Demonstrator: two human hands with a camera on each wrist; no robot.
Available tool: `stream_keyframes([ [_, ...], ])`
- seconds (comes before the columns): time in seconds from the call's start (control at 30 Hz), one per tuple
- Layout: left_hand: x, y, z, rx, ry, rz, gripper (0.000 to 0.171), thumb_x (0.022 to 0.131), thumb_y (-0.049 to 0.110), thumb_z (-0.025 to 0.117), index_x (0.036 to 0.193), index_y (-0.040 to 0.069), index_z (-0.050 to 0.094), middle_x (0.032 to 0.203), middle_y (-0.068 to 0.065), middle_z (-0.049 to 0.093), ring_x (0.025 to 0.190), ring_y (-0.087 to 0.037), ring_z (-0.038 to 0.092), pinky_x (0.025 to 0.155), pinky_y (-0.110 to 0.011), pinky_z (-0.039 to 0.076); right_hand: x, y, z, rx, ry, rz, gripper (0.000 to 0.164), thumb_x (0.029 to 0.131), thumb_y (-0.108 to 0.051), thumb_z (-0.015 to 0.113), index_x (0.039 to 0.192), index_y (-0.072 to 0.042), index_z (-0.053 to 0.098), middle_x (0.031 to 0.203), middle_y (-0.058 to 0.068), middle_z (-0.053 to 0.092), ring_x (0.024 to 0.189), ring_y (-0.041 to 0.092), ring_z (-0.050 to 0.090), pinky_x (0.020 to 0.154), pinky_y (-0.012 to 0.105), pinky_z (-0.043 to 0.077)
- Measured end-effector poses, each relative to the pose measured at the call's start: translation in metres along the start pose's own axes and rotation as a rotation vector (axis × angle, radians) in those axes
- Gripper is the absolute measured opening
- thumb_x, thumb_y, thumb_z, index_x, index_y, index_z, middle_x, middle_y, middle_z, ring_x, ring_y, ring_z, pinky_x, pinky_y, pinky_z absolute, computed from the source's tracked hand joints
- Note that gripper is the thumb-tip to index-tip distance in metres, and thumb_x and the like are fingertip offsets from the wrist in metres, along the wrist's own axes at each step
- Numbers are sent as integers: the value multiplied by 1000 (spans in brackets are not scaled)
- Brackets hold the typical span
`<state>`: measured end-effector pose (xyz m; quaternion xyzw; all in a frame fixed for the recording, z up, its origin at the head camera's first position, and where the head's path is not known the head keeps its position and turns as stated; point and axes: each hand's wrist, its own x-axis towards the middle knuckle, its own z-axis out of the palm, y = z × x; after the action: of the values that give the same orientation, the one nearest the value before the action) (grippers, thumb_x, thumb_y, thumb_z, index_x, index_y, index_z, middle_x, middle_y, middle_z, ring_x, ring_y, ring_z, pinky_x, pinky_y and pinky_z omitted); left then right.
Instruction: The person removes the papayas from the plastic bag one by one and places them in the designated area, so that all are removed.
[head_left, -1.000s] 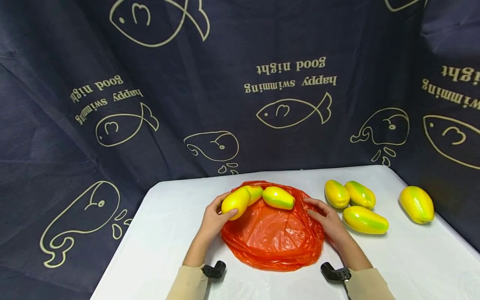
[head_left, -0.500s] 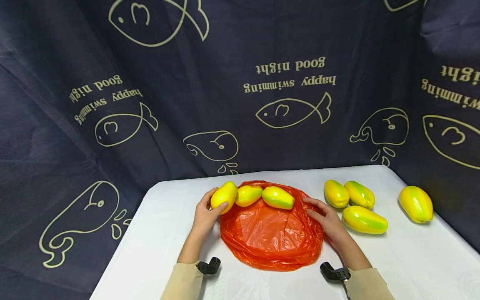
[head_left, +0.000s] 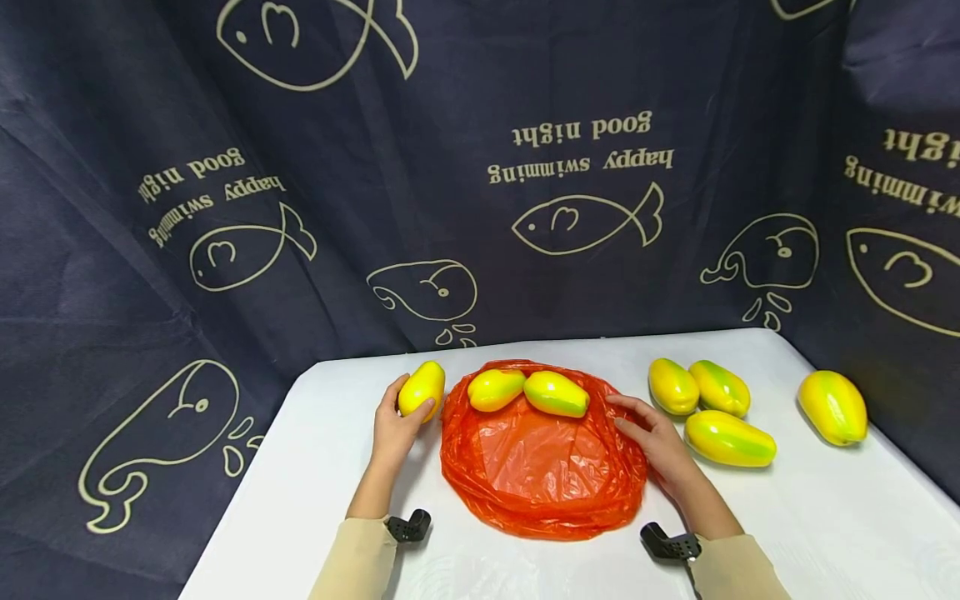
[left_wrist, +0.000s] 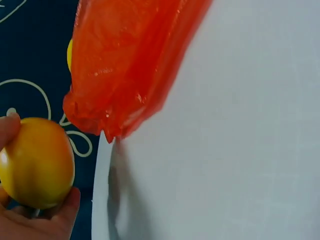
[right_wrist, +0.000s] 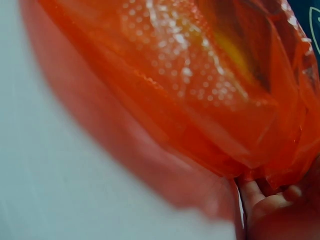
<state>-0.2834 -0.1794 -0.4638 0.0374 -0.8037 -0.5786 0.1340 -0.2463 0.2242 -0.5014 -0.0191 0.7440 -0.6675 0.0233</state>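
Observation:
My left hand (head_left: 395,429) grips a yellow papaya (head_left: 422,390), held left of the red plastic bag (head_left: 540,467). The left wrist view shows the papaya (left_wrist: 37,162) between thumb and fingers, apart from the bag (left_wrist: 125,60). Two more papayas, one yellow (head_left: 496,390) and one with a green streak (head_left: 557,394), lie inside the bag at its far side. At the bag's right rim, my right hand (head_left: 660,437) holds the plastic between thumb and fingers. In the right wrist view the bag (right_wrist: 190,110) gathers at the fingertips (right_wrist: 272,204), mostly hiding the grip.
Right of the bag, three yellow-green papayas (head_left: 672,387) lie close together on the white table (head_left: 510,575). A separate papaya (head_left: 832,408) lies near the right edge. Dark fabric (head_left: 450,208) printed with fish hangs behind the table.
My left hand has moved left with the papaya, from over the bag to beside it. The papaya left in the bag is now fully in sight. The right hand has stayed put.

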Motion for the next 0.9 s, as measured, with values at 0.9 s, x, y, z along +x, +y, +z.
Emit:
stream_keyframes([
  [0.9,6,-23,-10,157,49,-67,69,89,14,71,149,3,40,152,-25,42,136,-42,44,115,-58,36,-2,-2,-1,-13,2,11,47,101,-27,58,146,-15,49,154,9,40,120,5,49,91,14,52],
])
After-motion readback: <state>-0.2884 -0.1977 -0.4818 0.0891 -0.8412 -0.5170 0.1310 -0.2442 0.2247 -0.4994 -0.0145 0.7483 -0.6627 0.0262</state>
